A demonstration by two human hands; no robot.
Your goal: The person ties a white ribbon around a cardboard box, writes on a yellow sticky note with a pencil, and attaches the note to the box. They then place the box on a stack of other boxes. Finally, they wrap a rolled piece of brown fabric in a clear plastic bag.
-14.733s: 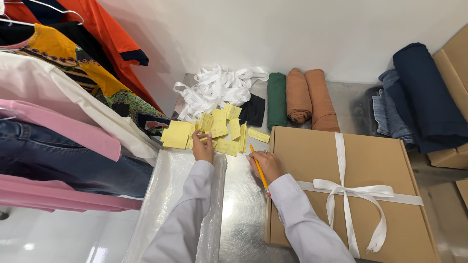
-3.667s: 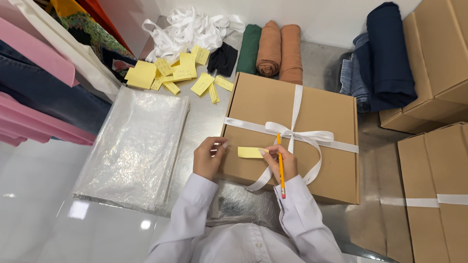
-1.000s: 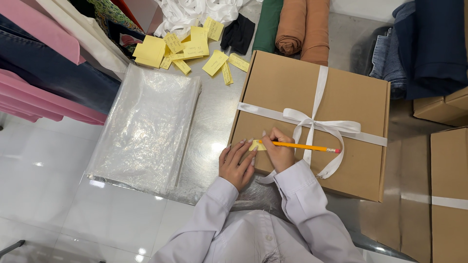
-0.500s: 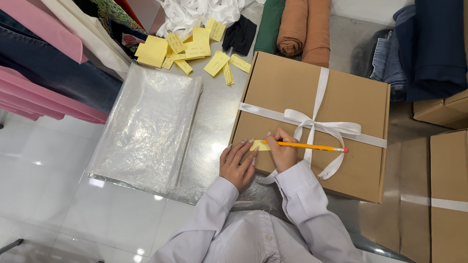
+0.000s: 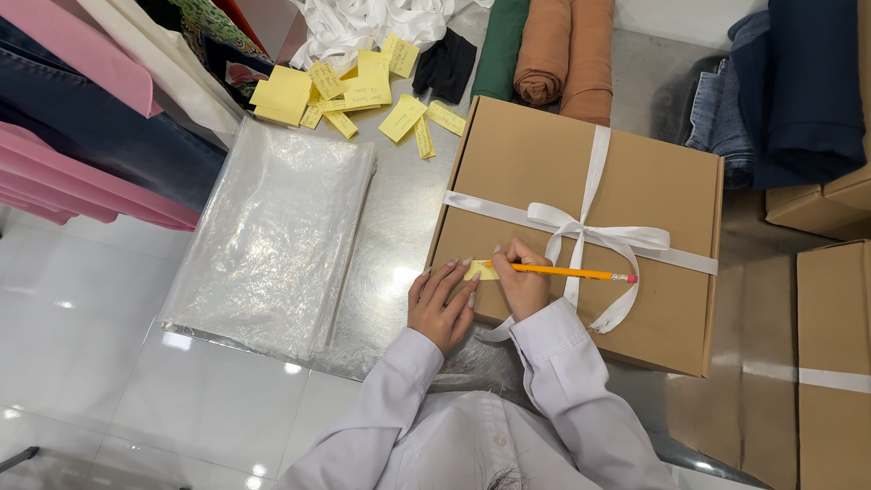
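A brown cardboard box [image 5: 535, 172] tied with a white ribbon bow [image 5: 581, 227] lies on a metal table [image 5: 390, 227]. A small yellow sticky note [image 5: 481, 270] lies on the box's near left corner. My left hand [image 5: 443, 304] rests flat beside it, fingertips on the note's edge. My right hand [image 5: 522, 279] grips an orange pencil [image 5: 572, 271] with its tip on the note and its eraser pointing right. White sleeves cover both of my arms.
A stack of clear plastic bags [image 5: 272, 236] lies left of the box. Several yellow notes [image 5: 354, 91] and white ribbon [image 5: 363, 27] lie at the back, beside rolled fabrics [image 5: 553, 45]. Hanging clothes [image 5: 91, 136] crowd the left, folded jeans [image 5: 780, 100] and more boxes [image 5: 830, 354] the right.
Earlier my hands were at the pile of notes; a note then came onto the box. Over the last second both hands stay at the note, and the pencil barely shifts.
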